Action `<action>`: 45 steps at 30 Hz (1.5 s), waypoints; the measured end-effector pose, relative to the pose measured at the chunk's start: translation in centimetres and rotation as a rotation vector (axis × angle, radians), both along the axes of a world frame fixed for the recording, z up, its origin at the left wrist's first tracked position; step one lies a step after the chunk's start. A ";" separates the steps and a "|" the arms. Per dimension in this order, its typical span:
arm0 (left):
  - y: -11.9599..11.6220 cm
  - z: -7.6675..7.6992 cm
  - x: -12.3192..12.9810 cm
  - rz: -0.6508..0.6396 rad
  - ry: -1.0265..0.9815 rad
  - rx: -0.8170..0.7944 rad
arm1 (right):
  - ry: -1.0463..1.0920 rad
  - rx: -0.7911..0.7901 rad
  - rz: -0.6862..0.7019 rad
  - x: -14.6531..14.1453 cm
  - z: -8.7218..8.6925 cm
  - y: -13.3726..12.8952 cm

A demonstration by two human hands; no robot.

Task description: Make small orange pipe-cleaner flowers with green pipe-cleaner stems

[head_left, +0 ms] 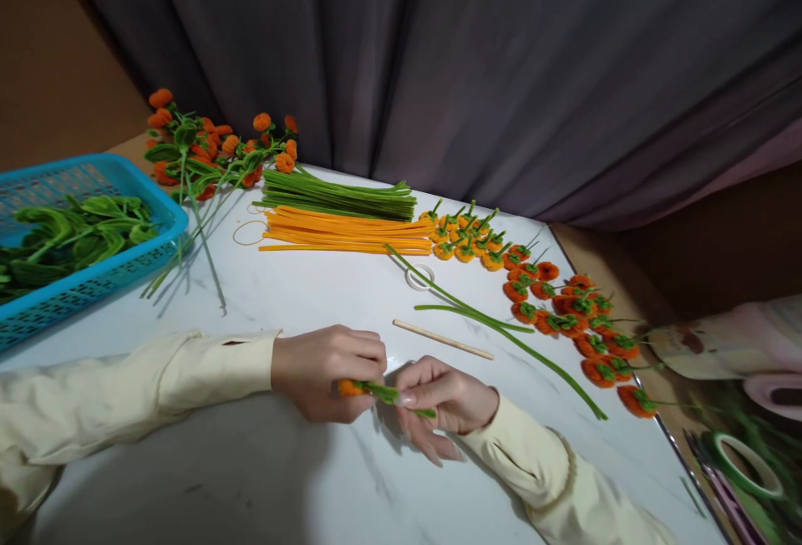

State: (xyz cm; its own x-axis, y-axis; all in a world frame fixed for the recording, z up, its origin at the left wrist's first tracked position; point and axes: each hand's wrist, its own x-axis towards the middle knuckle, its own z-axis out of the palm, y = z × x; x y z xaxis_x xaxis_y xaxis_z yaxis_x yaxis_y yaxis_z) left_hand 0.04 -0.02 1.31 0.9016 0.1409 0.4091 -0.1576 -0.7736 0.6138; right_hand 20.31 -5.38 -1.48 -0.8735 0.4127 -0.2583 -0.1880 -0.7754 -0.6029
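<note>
My left hand (332,371) is closed around a small orange pipe-cleaner flower (351,388), and much of it is hidden by the fingers. From its top a green end (385,394) sticks out to the right. The thumb and forefinger of my right hand (439,399) pinch this green part, with the other fingers loosely bent below. Just beyond both hands, a thin wooden stick (444,339) lies on the white marbled table (301,294). Long green pipe cleaners (501,323) lie behind the stick, near a white ring (419,277).
A blue basket (93,277) of green leaves stands left. Finished orange stems (206,148) lie behind it. Bundles of green (338,196) and orange pipe cleaners (344,230) lie at the back. Several orange flower heads (576,304) spread right; green tape (745,466) sits beyond the table edge.
</note>
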 end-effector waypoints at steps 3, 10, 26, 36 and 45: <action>-0.1 0.3 0.0 -0.028 0.010 -0.018 | -0.021 0.006 0.005 0.0 0.0 0.0; -0.3 0.2 0.0 -0.005 -0.025 0.106 | -0.003 -0.017 0.015 0.1 0.1 0.1; -0.5 0.0 -0.2 -0.029 0.068 0.494 | -0.007 -0.037 0.034 -1.0 0.3 -1.0; -1.5 0.7 0.6 0.004 0.064 0.158 | -0.276 0.444 -0.111 -0.5 2.4 -0.7; -0.6 1.0 0.6 0.081 0.410 -0.758 | -0.869 1.927 -0.213 -0.4 4.4 -2.0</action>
